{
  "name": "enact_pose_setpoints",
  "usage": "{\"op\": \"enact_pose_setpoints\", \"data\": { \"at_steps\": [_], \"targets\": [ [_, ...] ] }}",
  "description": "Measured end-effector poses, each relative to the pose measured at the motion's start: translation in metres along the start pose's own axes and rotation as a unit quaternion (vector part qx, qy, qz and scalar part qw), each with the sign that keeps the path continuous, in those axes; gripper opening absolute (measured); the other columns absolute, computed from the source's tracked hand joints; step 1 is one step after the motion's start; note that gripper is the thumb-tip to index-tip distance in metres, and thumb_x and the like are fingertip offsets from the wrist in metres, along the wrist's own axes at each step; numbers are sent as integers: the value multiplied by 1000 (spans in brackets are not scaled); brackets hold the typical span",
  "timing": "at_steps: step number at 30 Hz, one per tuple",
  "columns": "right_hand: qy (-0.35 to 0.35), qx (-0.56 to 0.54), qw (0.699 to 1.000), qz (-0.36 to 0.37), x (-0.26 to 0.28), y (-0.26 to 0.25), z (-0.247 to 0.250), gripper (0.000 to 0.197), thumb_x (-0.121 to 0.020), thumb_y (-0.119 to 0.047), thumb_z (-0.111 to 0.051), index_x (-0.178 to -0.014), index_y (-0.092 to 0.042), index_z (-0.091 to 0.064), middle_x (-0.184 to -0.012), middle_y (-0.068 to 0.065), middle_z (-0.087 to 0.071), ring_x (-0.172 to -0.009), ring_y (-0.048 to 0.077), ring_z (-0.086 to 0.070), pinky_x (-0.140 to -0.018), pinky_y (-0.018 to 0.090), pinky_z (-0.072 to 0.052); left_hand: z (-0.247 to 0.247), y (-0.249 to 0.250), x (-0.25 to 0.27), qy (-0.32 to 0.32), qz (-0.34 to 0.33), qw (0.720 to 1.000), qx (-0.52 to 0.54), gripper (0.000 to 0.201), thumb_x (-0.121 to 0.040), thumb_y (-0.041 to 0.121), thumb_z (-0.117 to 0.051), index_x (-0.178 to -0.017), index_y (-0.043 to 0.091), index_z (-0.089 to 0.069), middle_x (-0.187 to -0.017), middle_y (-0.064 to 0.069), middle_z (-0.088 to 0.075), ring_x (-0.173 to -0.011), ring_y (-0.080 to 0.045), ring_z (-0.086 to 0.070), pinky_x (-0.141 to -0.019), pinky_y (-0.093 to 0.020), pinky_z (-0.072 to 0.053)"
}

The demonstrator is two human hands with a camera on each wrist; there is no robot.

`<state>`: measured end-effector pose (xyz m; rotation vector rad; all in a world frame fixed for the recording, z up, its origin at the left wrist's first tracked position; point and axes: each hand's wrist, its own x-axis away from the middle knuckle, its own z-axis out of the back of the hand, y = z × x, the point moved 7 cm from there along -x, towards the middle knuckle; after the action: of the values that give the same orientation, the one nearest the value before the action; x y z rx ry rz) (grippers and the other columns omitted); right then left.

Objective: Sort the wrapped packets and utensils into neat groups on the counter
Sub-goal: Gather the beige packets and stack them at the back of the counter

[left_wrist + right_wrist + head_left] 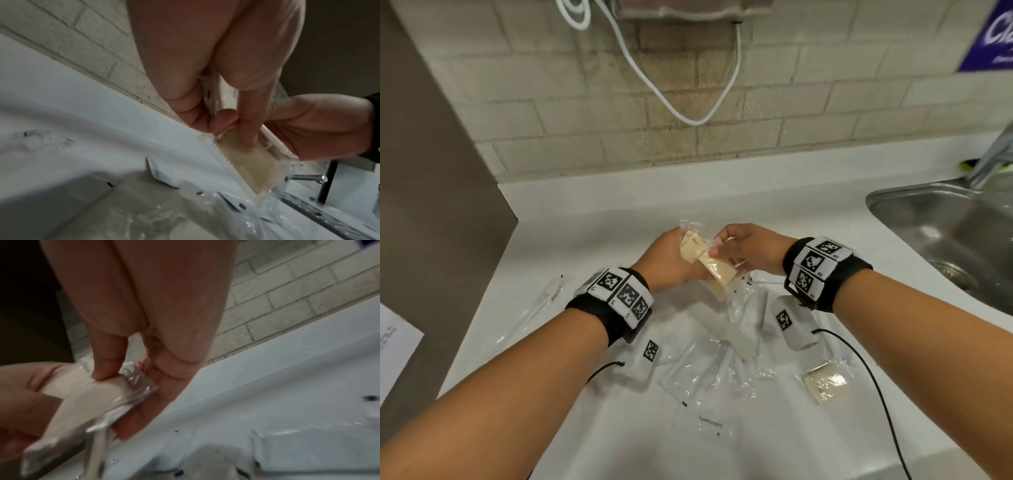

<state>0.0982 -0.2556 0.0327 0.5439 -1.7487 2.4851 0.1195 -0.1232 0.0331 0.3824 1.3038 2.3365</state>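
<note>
Above the middle of the white counter (592,219), both hands hold a small stack of cream wrapped packets (705,262) in clear film. My left hand (685,255) grips the stack from the left, and in the left wrist view its fingers (246,129) pinch a cream packet (252,165). My right hand (719,247) pinches the wrapper's right end. In the right wrist view its thumb and fingers (109,363) close on the packet (96,395). Below the hands lies a pile of clear wrapped packets (709,349). One more cream packet (825,382) lies at the right.
A packet labelled toothpaste (710,423) lies near the front edge. A long thin wrapped utensil (541,305) lies to the left. A steel sink (945,233) with a tap (993,157) is at the right, a brown panel (431,205) at the left, and a brick wall behind.
</note>
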Motion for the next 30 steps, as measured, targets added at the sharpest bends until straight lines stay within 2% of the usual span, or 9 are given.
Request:
{"op": "enact_pose_setpoints", "data": {
  "at_steps": [4,8,10,14,18,20,23,26,30],
  "targets": [
    [35,-67,997,-16,27,16,4,14,-88,-6,-64,-87,-13,-52,-70,1,-59,-49,6,-58,-52,21,-51,-16,2,12,-21,35,997,63,36,-70,-1,-79,-103,3,-63,-78,-1,-63,-65,-14,-57,-57,-28,-47],
    [52,-77,995,-36,59,36,8,16,-88,-4,-64,-88,-14,-51,-74,5,-56,-50,10,-52,-46,18,-43,-42,3,22,-43,53,994,80,35,-71,-1,-77,-102,5,-64,-77,-5,-65,-58,-15,-57,-54,-25,-48],
    [57,-103,992,-51,74,47,10,15,-89,-2,-62,-95,-12,-52,-71,3,-56,-45,5,-54,-44,16,-43,-54,7,23,-40,54,993,100,34,-72,-1,-75,-103,4,-63,-80,-8,-66,-59,-17,-57,-56,-29,-49],
    [72,-112,989,-68,101,63,18,19,-90,-3,-60,-106,-12,-53,-60,-4,-57,-45,5,-53,-50,19,-44,-78,22,25,-55,48,989,129,31,-79,10,-77,-106,4,-62,-86,-10,-68,-64,-18,-59,-58,-26,-50],
    [104,-100,987,-70,121,75,26,21,-88,-4,-61,-102,-16,-52,-70,1,-55,-49,9,-47,-54,21,-43,-99,33,28,-52,68,977,195,26,-86,13,-70,-108,4,-59,-92,-17,-71,-61,-14,-59,-53,-22,-50],
    [129,-103,984,-66,128,80,31,21,-87,-2,-61,-98,-17,-52,-69,2,-53,-48,10,-46,-50,20,-43,-104,37,27,-28,68,976,206,32,-89,19,-67,-114,2,-58,-86,-10,-71,-55,-8,-58,-49,-18,-49],
    [147,-112,981,-58,136,83,38,20,-87,1,-58,-94,-17,-52,-67,4,-54,-51,14,-42,-50,23,-38,-109,35,27,2,80,974,211,49,-84,35,-71,-122,8,-54,-87,-2,-65,-62,-9,-61,-50,-20,-49],
    [156,-121,979,-45,141,84,42,20,-87,2,-56,-94,-16,-52,-69,6,-55,-54,16,-40,-51,25,-34,-109,26,30,26,91,975,201,44,-78,49,-73,-106,18,-58,-89,-5,-65,-66,-13,-60,-56,-24,-49],
    [170,-144,975,-28,142,82,45,20,-87,2,-58,-98,-14,-51,-68,4,-51,-56,15,-40,-53,26,-34,-119,21,42,-8,125,958,259,68,-70,56,-76,-115,8,-60,-84,-3,-66,-66,-15,-58,-52,-25,-46]
  ]
}}
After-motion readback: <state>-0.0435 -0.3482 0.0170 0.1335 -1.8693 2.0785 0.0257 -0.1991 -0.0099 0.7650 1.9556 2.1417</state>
